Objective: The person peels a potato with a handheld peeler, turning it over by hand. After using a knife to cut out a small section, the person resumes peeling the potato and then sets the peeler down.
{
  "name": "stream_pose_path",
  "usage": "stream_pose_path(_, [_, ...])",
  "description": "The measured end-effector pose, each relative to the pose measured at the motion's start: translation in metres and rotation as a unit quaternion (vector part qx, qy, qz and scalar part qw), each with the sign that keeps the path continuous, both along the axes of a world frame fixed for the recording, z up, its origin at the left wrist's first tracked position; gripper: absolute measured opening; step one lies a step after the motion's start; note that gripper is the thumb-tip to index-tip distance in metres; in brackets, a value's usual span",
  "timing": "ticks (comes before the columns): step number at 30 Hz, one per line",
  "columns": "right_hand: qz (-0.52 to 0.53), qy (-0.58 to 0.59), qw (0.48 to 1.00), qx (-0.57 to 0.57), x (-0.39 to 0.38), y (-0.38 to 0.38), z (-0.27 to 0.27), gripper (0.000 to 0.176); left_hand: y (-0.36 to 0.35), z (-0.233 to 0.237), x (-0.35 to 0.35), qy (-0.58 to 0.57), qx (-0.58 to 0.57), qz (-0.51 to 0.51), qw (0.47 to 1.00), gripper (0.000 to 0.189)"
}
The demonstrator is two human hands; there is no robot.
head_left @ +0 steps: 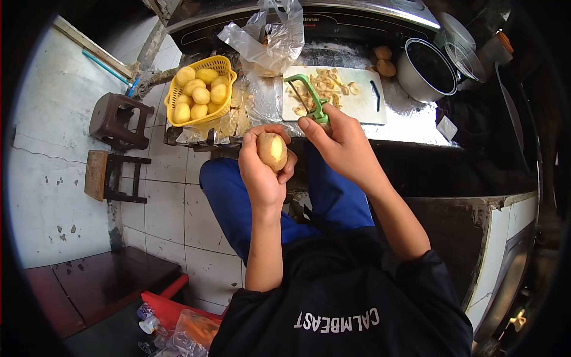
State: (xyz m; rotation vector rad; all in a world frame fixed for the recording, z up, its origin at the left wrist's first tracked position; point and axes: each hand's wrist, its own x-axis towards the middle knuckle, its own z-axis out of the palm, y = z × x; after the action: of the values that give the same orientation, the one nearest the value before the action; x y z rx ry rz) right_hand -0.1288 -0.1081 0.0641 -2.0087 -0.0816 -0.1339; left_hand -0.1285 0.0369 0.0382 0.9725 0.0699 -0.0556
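A potato rests in my left hand, the fingers curled round it. Most of its brown skin is on, with one pale peeled strip facing up. My right hand grips a green peeler by its handle, its blade pointing away from me over a white cutting board. Peeler and potato are apart. Potato peelings lie scattered on the board. To the left, a yellow basket holds several peeled potatoes.
A clear plastic bag stands behind the board. Unpeeled potatoes and a metal pot are at the back right. A Rinnai stove is at the back. Stools stand on the tiled floor to the left.
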Motion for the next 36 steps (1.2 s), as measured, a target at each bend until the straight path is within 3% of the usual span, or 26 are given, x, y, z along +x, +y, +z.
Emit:
stream_pose_path(4, [0.088, 0.001, 0.996, -0.014, -0.017, 0.008, 0.002, 0.032, 0.008, -0.009, 0.002, -0.001, -0.034, -0.019, 0.999, 0.042])
stream_pose_path(8, [0.082, 0.025, 0.996, 0.020, -0.026, 0.021, -0.004, 0.035, 0.006, -0.008, 0.000, -0.008, 0.009, 0.032, 0.999, 0.041])
stream_pose_path(13, [0.073, -0.120, 0.990, 0.032, -0.018, 0.024, -0.033, 0.041, -0.006, 0.002, 0.000, -0.125, 0.086, 0.075, 0.986, 0.045])
stream_pose_path(14, [0.079, -0.076, 0.987, 0.115, -0.017, 0.025, -0.040, 0.038, -0.005, -0.003, -0.002, -0.104, 0.106, 0.069, 0.986, 0.049])
stream_pose_path(15, [0.079, -0.075, 0.987, 0.117, -0.017, 0.024, -0.039, 0.038, 0.000, -0.003, -0.005, -0.104, 0.107, 0.069, 0.986, 0.049])
stream_pose_path(17, [0.062, 0.085, 0.969, 0.223, -0.017, 0.018, -0.029, 0.036, 0.008, -0.001, -0.009, -0.085, 0.165, -0.065, 0.980, 0.056])
stream_pose_path(19, [0.074, 0.059, 0.978, 0.184, -0.016, 0.013, -0.027, 0.036, 0.005, -0.003, -0.010, -0.070, 0.136, -0.040, 0.987, 0.060])
stream_pose_path(21, [0.098, -0.143, 0.985, 0.023, -0.014, 0.011, -0.028, 0.035, 0.005, -0.002, -0.012, -0.013, 0.167, -0.010, 0.986, 0.057])
stream_pose_path(25, [0.076, -0.169, 0.982, 0.048, -0.027, 0.017, -0.013, 0.032, 0.003, -0.005, -0.012, -0.003, 0.166, 0.095, 0.982, 0.057])
stream_pose_path(27, [0.088, -0.088, 0.989, -0.074, -0.040, 0.018, -0.007, 0.032, 0.002, -0.007, -0.010, -0.009, 0.188, 0.122, 0.975, 0.058])
stream_pose_path(28, [0.077, -0.115, 0.978, -0.156, -0.043, 0.021, -0.009, 0.035, 0.001, -0.009, -0.009, -0.022, 0.185, 0.146, 0.972, 0.059])
stream_pose_path(33, [0.048, -0.116, 0.972, -0.198, -0.043, 0.037, -0.008, 0.035, -0.008, -0.015, -0.010, -0.105, 0.244, 0.241, 0.933, 0.055])
stream_pose_path(36, [0.035, -0.105, 0.976, -0.186, -0.036, 0.046, -0.002, 0.037, -0.005, -0.004, -0.013, -0.090, 0.254, 0.248, 0.930, 0.055])
